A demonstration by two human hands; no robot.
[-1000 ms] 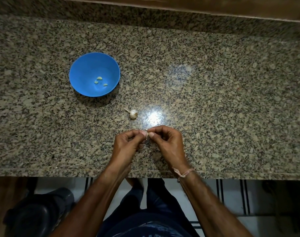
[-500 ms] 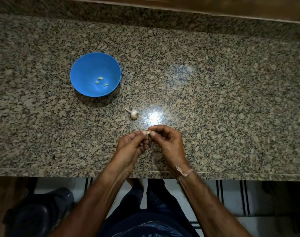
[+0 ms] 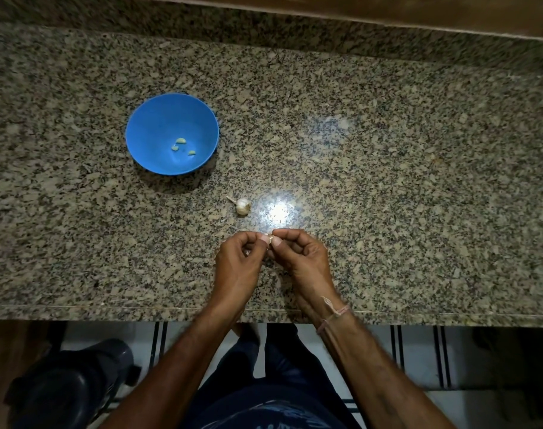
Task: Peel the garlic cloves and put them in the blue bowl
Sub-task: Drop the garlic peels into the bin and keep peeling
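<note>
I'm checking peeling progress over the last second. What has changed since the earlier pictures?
Little. The left hand and right hand have closed in, fingertips tighter together on the garlic clove; the skin strip seen earlier no longer shows. The blue bowl with its three peeled cloves and the garlic bulb stayed put.

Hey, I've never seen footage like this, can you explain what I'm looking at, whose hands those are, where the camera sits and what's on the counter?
There is no machine here: a person wears one camera on the head, looking down at their own hands. The left hand and right hand meet over a speckled stone counter and pinch a small garlic clove between the fingertips, apparently peeling it. Farther back on the left stands a blue bowl holding three peeled cloves. Between the bowl and the hands lies a garlic bulb. Below the counter edge you see the person's legs.
</note>
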